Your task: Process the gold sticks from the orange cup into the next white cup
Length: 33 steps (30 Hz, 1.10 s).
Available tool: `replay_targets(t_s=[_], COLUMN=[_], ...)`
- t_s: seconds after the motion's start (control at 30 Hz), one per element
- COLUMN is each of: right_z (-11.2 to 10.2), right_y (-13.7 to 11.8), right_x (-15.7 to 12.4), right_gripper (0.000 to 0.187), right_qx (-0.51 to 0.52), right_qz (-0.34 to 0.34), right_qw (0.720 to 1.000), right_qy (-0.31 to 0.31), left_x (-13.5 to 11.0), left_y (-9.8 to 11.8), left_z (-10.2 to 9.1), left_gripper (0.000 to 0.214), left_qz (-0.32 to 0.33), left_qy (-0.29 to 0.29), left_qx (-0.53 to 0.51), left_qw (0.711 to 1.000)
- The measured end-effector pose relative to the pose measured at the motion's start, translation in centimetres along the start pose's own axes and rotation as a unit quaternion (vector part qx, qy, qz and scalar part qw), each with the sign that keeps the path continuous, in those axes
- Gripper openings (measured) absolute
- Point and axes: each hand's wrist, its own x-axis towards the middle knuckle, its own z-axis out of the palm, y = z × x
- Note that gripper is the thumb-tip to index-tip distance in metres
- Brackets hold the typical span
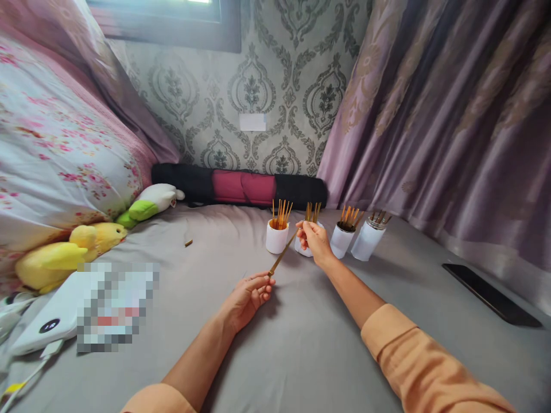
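Note:
A slim golden-brown stick, or a narrow bundle of such sticks [281, 258], slants up and right between my two hands. Its lower end is pinched in the closed fingers of my left hand [253, 291]. At the upper end, the fingertips of my right hand [315, 241] are closed on it. Just behind my right hand stands a white-wrapped container [301, 248], partly hidden, with thin sticks [313, 212] upright in it. To its left is a white container [277, 237] of orange-brown sticks [282, 213]. Two more wrapped containers, a middle one [341, 241] and a tilted-looking one [369, 239], stand to the right.
A small brown piece [188, 243] lies on the grey sheet [193, 298]. Left are a yellow plush toy [55, 258], a green-white plush [150, 202], and a white power bank [58, 312] with a cable. A black phone [491, 292] lies right; a black-and-red roll [243, 187] lies along the wall.

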Motion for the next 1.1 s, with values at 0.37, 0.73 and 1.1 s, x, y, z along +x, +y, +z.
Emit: replay_targets(t_s=[0.37, 0.73, 1.1], right_z=[-0.4, -0.9, -1.0], right_y=[-0.9, -1.7, -2.7], right_x=[0.2, 0.6, 0.9], right_gripper=[0.027, 0.022, 0.020], right_qx=[-0.003, -0.053, -0.082], right_qz=[0.031, 0.025, 0.019], right_qw=[1.000, 0.997, 0.994], right_qy=[0.000, -0.042, -0.072], left_x=[0.1, 0.1, 0.0], left_y=[-0.2, -0.1, 0.1], left_z=[-0.3, -0.2, -0.1], left_gripper=[0.025, 0.025, 0.023], left_qz=[0.002, -0.004, 0.002], left_qy=[-0.003, -0.002, -0.006], left_qx=[0.000, -0.002, -0.001], left_qw=[1.000, 1.000, 1.000])
